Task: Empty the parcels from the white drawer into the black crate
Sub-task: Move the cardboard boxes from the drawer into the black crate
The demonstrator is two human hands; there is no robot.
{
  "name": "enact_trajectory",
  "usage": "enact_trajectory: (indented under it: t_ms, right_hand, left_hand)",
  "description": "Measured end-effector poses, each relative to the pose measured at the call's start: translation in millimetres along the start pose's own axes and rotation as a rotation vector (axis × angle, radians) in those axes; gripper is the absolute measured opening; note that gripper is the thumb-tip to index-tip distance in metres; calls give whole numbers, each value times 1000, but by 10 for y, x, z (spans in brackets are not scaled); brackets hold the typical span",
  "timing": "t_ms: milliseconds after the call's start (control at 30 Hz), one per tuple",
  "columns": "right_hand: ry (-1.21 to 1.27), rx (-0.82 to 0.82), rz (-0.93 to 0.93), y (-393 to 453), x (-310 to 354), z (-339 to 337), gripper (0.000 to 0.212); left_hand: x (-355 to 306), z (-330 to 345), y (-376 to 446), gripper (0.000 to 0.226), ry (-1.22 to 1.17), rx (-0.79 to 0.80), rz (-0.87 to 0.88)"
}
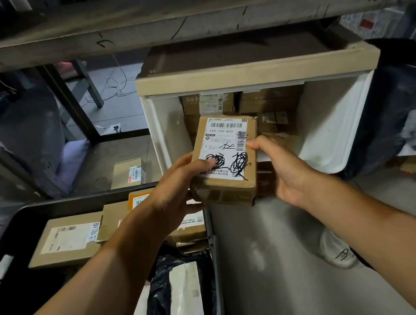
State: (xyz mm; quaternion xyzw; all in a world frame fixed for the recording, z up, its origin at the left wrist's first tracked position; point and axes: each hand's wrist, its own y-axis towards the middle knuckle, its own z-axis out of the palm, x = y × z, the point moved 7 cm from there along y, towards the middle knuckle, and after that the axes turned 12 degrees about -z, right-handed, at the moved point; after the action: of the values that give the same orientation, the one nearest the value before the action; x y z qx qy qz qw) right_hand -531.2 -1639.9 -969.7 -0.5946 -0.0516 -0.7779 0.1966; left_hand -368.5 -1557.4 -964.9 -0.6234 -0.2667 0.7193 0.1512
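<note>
A: Two hands, left hand [178, 185] and right hand [281, 171], fingers pinching box [224, 160] between drawer [330, 124] and crate [11, 230].
B: Risk?
A: Probably a loose edge grip; box drops on floor, missing crate.

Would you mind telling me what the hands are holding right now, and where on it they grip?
Both hands hold one small cardboard parcel: the left hand grips its left side, thumb on the label, and the right hand its right side.
</note>
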Motion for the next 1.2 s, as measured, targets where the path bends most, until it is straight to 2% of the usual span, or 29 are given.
enact_trajectory:
  t_ms: [100, 267, 500, 667, 833, 1033, 1133, 1200]
  right_hand:
    - [-7, 30, 52, -7, -84, 175, 38]
    - [-69, 157, 98, -40, -362, 726, 45]
    - [-120, 321, 225, -239, -908, 1616, 44]
    - [-106, 411, 288, -362, -1279, 2172, 36]
    - [-138, 445, 330, -310, -1684, 2556, 42]
    - [-174, 430, 337, -106, -2122, 2963, 36]
    - [-195, 453, 315, 23, -2245, 3228, 21]
    - [-186, 464, 322, 105, -2325, 3402, 13]
  left_hand:
    - [47, -155, -59, 34, -21, -43, 6]
    - [224, -727, -344, 28, -112, -122, 18]
    - [674, -1585, -822, 39, -150, -275, -2]
    - [988, -2082, -1090, 33, -186, -351, -36]
    - [1298, -2514, -1112, 31, -276, -413, -82]
    - [1523, -2952, -920, 32, -383, -484, -99]
    - [1571, -3195, -828, 44, -440, -538, -90]
    - [1574, -3366, -781, 39, -478, -544, -70]
